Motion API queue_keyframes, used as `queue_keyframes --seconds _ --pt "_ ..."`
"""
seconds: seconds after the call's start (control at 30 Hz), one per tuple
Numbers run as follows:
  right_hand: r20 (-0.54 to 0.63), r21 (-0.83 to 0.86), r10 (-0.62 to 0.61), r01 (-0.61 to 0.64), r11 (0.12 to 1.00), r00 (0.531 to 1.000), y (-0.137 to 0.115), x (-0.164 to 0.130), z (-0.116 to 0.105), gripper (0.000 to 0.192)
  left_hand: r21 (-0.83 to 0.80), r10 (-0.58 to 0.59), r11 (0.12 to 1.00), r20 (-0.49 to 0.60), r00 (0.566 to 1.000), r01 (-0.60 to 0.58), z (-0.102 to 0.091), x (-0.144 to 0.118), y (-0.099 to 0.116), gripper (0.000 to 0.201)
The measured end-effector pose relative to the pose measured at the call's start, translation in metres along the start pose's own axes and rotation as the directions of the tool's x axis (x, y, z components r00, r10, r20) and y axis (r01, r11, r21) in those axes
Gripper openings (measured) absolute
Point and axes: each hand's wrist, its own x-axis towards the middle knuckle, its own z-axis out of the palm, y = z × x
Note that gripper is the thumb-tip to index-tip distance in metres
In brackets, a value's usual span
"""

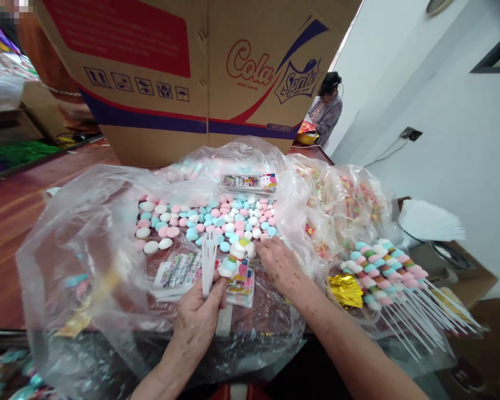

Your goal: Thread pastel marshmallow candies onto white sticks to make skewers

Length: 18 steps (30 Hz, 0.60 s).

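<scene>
The left hand (pixel 200 311) is clamped on a bunch of white sticks (pixel 209 261), which stand upright just in front of the heap of pastel candies (pixel 216 219). A stick threaded with candies (pixel 233 261) rises from the same grip. The right hand (pixel 277 261) rests at the near edge of the heap, fingers curled together on a candy there. To the right of the heap lie finished candy skewers (pixel 383 272), beside gold foil (pixel 345 289). Behind the heap stands a cardboard box (pixel 191 72).
</scene>
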Motion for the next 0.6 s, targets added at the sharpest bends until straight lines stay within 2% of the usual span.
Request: queue_keyframes --seconds 0.1,0.17,0.33,0.43,0.53,0.57,0.6 --pt "-0.046 -0.01 0.036 -0.036 0.999 0.998 -0.003 0.001 0.002 0.031 -0.01 -0.029 1.0 0.056 0.998 0.03 -0.001 0.001 0.001 0.035" --pt "-0.057 0.011 0.072 -0.071 0.997 0.996 -0.001 0.002 0.005 0.03 -0.004 -0.028 1.0 0.048 0.998 0.028 -0.002 0.002 0.004 0.032" --pt "-0.019 0.019 -0.026 0.026 0.999 0.999 0.004 0.0 0.007 0.033 0.012 -0.037 0.999 0.035 0.999 0.037 -0.005 0.005 0.015 0.031" --pt "-0.022 0.025 0.006 -0.005 1.0 1.0 0.003 -0.001 0.007 0.033 0.033 -0.016 0.999 0.024 1.0 0.015 -0.01 0.008 0.021 0.031" --pt "-0.083 0.202 0.164 -0.144 0.969 0.983 0.005 0.001 0.006 0.027 0.117 0.021 0.993 0.055 0.998 -0.027 -0.015 0.01 0.025 0.03" --pt "-0.113 0.334 0.255 -0.205 0.92 0.96 0.007 0.003 0.005 0.024 0.15 0.03 0.988 0.072 0.997 -0.04 -0.017 0.011 0.025 0.03" --pt "-0.133 0.504 0.351 -0.242 0.829 0.927 0.009 0.004 0.005 0.022 0.176 0.037 0.983 0.089 0.995 -0.052 -0.018 0.011 0.026 0.03"
